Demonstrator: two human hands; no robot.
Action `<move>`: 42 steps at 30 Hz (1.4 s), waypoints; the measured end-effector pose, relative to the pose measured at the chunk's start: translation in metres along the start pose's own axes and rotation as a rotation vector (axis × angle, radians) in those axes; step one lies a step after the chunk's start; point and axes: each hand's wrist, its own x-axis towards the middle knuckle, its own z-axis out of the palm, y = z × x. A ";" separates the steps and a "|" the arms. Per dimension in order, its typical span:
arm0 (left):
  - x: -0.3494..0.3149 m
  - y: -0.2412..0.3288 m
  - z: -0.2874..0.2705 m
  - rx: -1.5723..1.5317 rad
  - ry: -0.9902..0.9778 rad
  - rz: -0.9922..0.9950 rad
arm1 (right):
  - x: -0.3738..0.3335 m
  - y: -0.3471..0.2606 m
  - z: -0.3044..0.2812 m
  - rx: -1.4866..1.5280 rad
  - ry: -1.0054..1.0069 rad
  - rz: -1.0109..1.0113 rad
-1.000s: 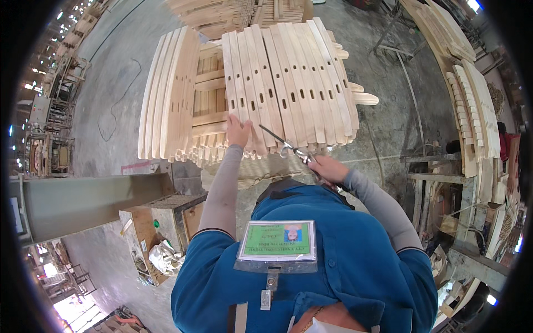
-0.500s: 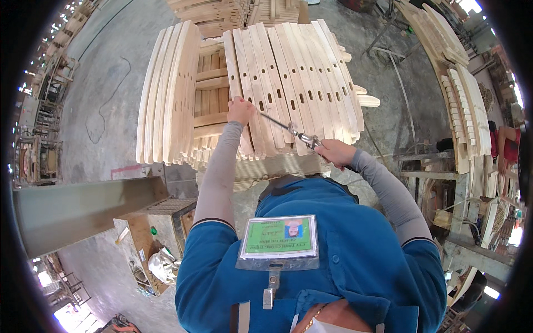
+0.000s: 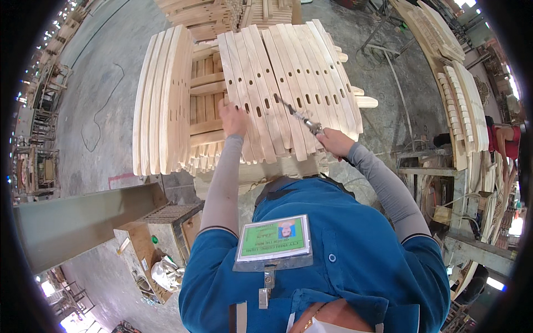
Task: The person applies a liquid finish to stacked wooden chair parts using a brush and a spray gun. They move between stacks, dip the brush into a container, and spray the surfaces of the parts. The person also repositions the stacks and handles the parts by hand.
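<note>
My right hand point(image 3: 337, 143) is closed around a silver air blow gun point(image 3: 306, 123) with a long thin dark nozzle. The nozzle's tip points up and left over a row of pale slotted wooden boards point(image 3: 311, 53), close to one of the slots. My left hand point(image 3: 233, 118) is at the left end of that row, slightly blurred, its fingers apart against the leftmost board. Across a gap stands another group of pale boards point(image 3: 158, 100) on edge. Crosswise wooden pieces point(image 3: 208, 89) show below, in the gap.
More stacked wooden parts point(image 3: 202, 19) stand beyond the boards. A grey metal beam point(image 3: 89, 219) and a wooden box point(image 3: 141, 250) are at the left. On the right is a rack with long boards point(image 3: 469, 105); beside it another person's arm point(image 3: 502, 145) shows.
My left hand has shifted slightly down and left, its fingers loosening from the board edge. The leftmost slotted boards now sit closer together. The blow gun's nozzle has swung up and right.
</note>
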 end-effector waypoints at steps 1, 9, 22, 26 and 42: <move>0.001 -0.003 0.003 -0.105 -0.145 -0.185 | 0.008 0.003 0.000 0.035 0.050 -0.017; 0.001 -0.021 0.023 -0.334 -0.269 -0.463 | 0.080 -0.087 -0.006 0.099 -0.076 -0.123; -0.003 0.033 0.023 0.410 -0.593 0.037 | 0.049 0.029 -0.084 0.148 0.112 0.115; -0.001 0.045 0.032 0.420 -0.619 0.202 | 0.017 0.047 -0.078 0.101 0.097 0.121; -0.027 0.173 0.106 0.254 -0.680 0.526 | -0.067 0.149 -0.124 0.183 -0.035 0.197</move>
